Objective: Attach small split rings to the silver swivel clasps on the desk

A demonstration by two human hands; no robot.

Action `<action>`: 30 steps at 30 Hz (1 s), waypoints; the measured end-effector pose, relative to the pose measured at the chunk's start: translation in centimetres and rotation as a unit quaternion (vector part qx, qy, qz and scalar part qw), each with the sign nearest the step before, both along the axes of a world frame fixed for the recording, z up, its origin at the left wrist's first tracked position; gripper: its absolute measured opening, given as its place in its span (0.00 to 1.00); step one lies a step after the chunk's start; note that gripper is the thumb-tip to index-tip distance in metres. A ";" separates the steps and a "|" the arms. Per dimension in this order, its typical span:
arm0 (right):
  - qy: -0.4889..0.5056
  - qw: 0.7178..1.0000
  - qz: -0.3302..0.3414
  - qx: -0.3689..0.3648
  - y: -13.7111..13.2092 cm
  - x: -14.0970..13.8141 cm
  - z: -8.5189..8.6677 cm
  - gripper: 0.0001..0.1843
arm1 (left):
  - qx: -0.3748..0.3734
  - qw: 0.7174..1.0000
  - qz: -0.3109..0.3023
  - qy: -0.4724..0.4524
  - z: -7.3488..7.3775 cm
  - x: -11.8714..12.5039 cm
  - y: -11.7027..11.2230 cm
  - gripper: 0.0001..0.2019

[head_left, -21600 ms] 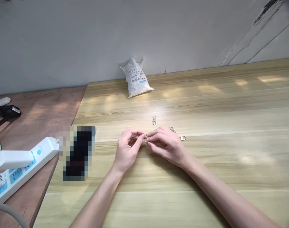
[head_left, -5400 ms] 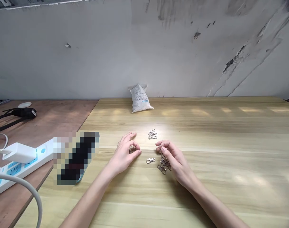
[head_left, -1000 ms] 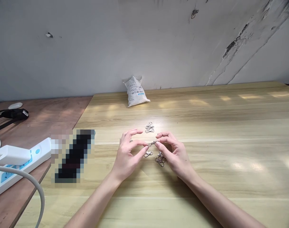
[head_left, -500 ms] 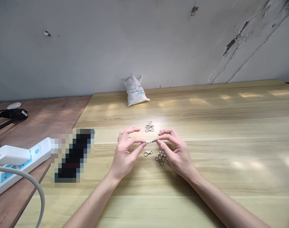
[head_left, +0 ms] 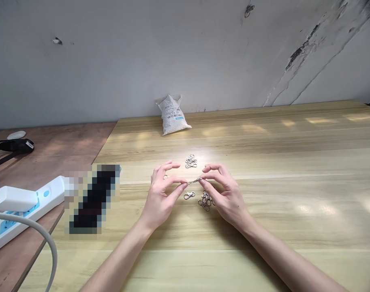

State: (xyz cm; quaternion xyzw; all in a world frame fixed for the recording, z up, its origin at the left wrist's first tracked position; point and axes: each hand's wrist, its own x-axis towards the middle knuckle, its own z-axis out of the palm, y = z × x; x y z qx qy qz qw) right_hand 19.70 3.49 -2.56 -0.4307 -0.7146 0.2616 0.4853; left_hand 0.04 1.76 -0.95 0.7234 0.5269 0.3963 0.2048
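Left hand [head_left: 162,198]: closed in a thumb-and-forefinger pinch on the left end of the held clasp [head_left: 194,181]; other fingers fanned upward.
Right hand [head_left: 225,194]: pinched the right end of the same clasp; remaining fingers curled loosely.
Held clasp: small, silvery, lifted just off the table [head_left: 294,162], straight out from the white bag [head_left: 172,114], well toward the wearer.
Grip note: judged best worked with fingertips only, spring gate left uncovered and in sight; wrists better rested on the wood for steadiness.
Loose clasp [head_left: 189,195]: lay flat just beyond the held one, farther from the bag.
Clasp pile [head_left: 205,200]: beside it, under the right palm; worth not nudging.
Clasp pair [head_left: 190,161]: between bag and hands.
Power strip [head_left: 26,207]: far left of the bag, on darker wood.
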 end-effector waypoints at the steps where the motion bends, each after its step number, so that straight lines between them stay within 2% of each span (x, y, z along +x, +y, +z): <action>1: -0.013 1.000 0.001 0.013 0.0 0.0 0.0 0.05 | -0.002 1.000 -0.002 0.004 0.0 0.0 0.0 0.05; 6: -0.059 0.996 -0.003 0.068 0.1 0.2 0.0 0.05 | -0.006 0.999 -0.013 0.029 0.0 0.0 -0.1 0.05; 9: -0.116 0.984 -0.010 0.133 0.2 0.5 0.2 0.07 | 0.021 0.996 -0.028 0.087 0.2 -0.3 0.0 0.06; 15: -0.214 0.947 0.016 0.240 0.2 0.5 0.7 0.08 | 0.117 0.960 -0.065 0.244 0.1 -0.1 0.0 0.08; 18: -0.233 0.932 0.035 0.274 0.1 0.3 0.7 0.09 | 0.154 0.944 -0.065 0.283 0.0 0.2 -0.1 0.09; 20: -0.227 0.933 0.022 0.280 0.0 0.3 0.8 0.11 | 0.143 0.950 -0.062 0.271 0.1 0.2 -0.2 0.08; 24: -0.221 0.937 -0.003 0.272 -0.3 0.3 0.9 0.11 | 0.076 0.974 -0.055 0.204 0.4 -0.1 -0.2 0.07; 30: -0.227 0.935 -0.007 0.272 -0.5 0.2 1.1 0.18 | 0.009 0.990 -0.074 0.123 0.4 -0.3 -0.1 0.08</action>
